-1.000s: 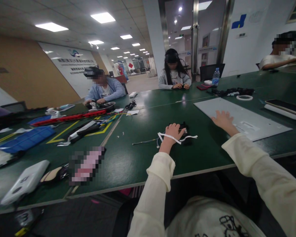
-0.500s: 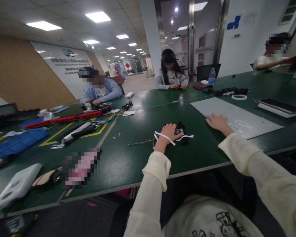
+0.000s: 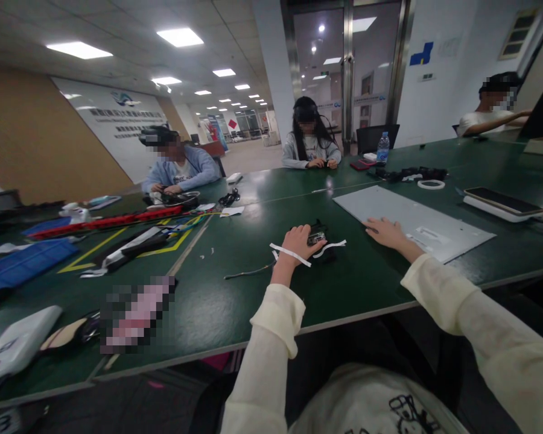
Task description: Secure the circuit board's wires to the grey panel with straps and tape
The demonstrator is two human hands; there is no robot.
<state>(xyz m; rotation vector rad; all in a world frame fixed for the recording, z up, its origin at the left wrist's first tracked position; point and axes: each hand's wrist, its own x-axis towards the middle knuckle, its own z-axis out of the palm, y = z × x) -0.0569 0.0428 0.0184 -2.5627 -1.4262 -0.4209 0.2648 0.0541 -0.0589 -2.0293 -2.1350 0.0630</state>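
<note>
Under left fingers — grip unclear — lies a black, part-silvery device, right fingers loose.

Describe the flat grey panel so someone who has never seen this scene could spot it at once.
On the green table, look to the person's right hand. The grey panel lies flat there, partly hidden by that hand. Its broad, pale, four-cornered shape sets it apart from the small white ring beyond it and the dark phone-like slab to its right.

What looks like a 3 marks the tag at lower left, while the wall sign's lettering, under a swirl logo, is too blurred to read.
</note>
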